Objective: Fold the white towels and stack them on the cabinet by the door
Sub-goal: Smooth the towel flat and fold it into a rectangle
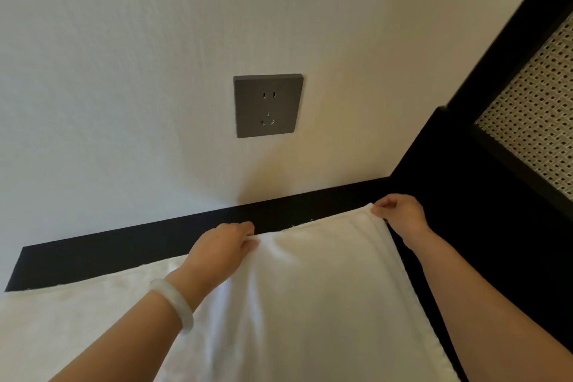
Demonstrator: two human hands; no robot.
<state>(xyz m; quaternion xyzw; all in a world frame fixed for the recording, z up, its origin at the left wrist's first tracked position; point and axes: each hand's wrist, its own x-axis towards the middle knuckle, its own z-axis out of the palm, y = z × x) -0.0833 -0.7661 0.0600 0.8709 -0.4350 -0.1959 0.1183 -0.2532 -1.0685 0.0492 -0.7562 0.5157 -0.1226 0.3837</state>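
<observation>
A white towel [310,288] is spread on a black counter [124,254] that is set against a pale wall [124,71]. The towel's far edge is laid roughly parallel to the wall, rising slightly toward the right, and a bare black strip of counter is left between that edge and the wall. The upper layer is seen stretching from the far edge toward the near side, so its visible long axis runs far to near. Its right edge is angled down to the near right, just inside the counter's right side.

A second white layer is seen beneath it, reaching out to the left. It cannot be told whether this is the same towel or another one.

The far edge of the upper layer is pinched by the left hand [223,245] between thumb and curled fingers, near the middle of the scene. The cloth is puckered into small folds at that grip. A pale bracelet [176,304] is worn on the left wrist. The far right corner of the towel is pinched by the right hand [400,211], fingers curled over the hem.

A grey wall socket [268,105] is mounted above the counter. At the right, a woven cane panel [533,121] is held in a black frame [483,71].
</observation>
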